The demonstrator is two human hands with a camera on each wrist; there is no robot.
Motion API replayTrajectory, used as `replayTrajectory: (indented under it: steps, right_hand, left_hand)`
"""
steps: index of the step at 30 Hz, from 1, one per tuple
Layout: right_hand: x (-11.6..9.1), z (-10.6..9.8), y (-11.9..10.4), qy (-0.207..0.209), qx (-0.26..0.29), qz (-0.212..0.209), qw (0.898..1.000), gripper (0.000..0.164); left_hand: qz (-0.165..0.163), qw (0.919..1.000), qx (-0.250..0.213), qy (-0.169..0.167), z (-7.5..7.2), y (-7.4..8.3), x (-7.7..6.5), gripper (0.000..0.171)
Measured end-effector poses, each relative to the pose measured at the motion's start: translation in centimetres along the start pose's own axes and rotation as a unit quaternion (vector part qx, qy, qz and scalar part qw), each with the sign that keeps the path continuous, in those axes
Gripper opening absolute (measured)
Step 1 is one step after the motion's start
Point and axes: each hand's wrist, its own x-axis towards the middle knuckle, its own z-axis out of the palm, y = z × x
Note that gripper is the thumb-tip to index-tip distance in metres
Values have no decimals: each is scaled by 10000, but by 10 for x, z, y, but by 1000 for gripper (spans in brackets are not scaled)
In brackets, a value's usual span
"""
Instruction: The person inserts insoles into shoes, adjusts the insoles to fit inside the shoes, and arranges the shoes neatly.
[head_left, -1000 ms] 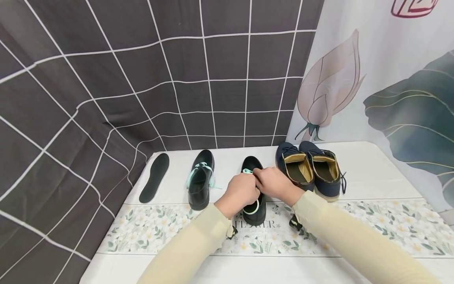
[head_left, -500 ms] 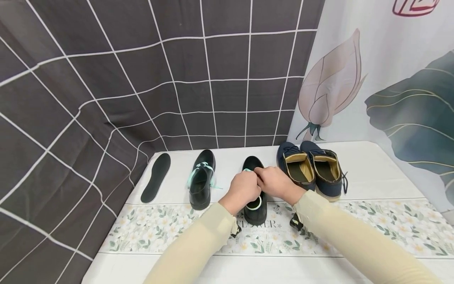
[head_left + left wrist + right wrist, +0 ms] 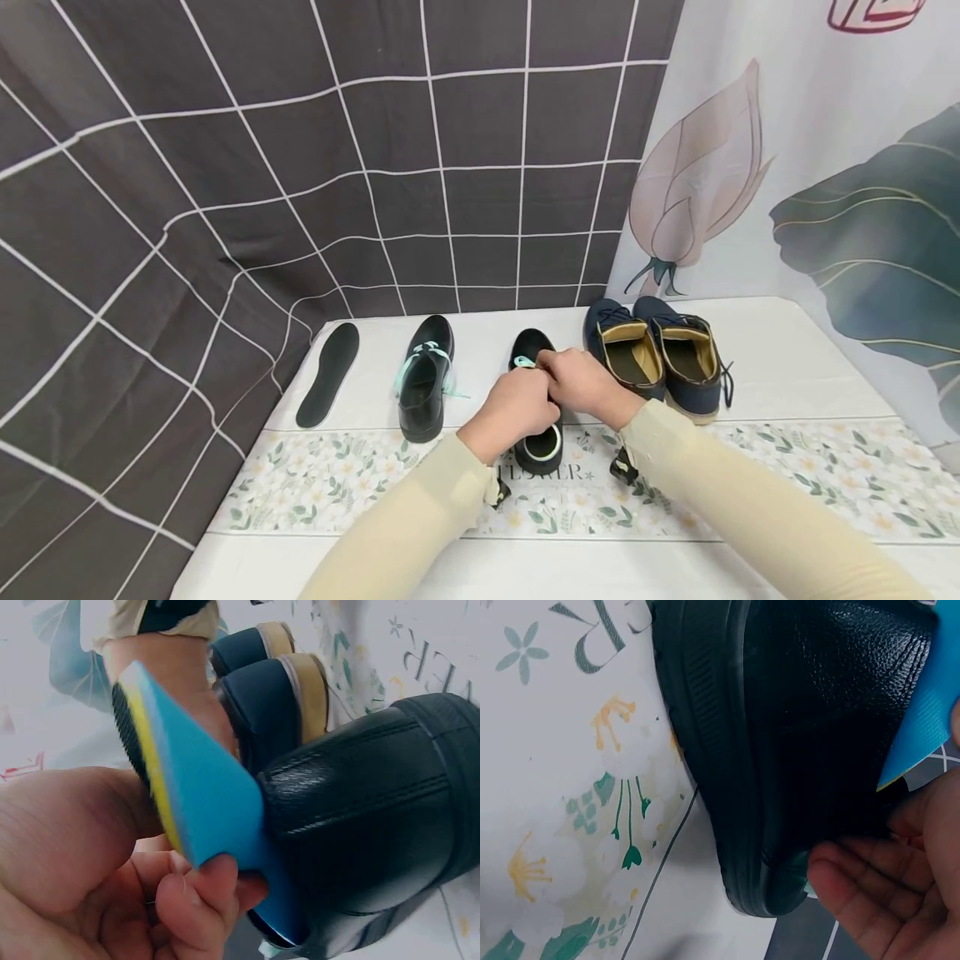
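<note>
Head view: left hand (image 3: 517, 406) and right hand (image 3: 581, 381) are hiding the middle of the black shoe (image 3: 532, 342). Left wrist: I am losing one end of the blue insole (image 3: 201, 769) inside it. Right wrist: the right edge is cropping blue insole and right hand.

My head camera looks forward and down from above, taking in the bench (image 3: 795, 358) and the dark gridded cloth (image 3: 480, 200) behind. The left-wrist camera, close at my left hand (image 3: 517, 408), faces across the black shoe (image 3: 367, 810) toward the navy shoes (image 3: 262, 712). The right-wrist camera views that shoe's right side closely. Both wrist views share the blue insole (image 3: 206, 776).
</note>
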Motion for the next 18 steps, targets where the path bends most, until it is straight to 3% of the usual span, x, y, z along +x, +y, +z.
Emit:
replayTrajectory:
  steps: [6, 13, 18]
  right_hand:
    - [-8, 7, -2, 297, -419, -364, 9980, 8]
    - [-12, 11, -1, 640, -877, -948, 9896, 7]
    - [-14, 9, 0, 871, -1103, -1138, 9835, 6]
  left_hand:
    - [-135, 9996, -106, 206, 12, -9, 8, 34]
    - [-166, 9983, -79, 558, 21, -14, 12, 32]
    - [-116, 9972, -194, 711, 23, -15, 14, 31]
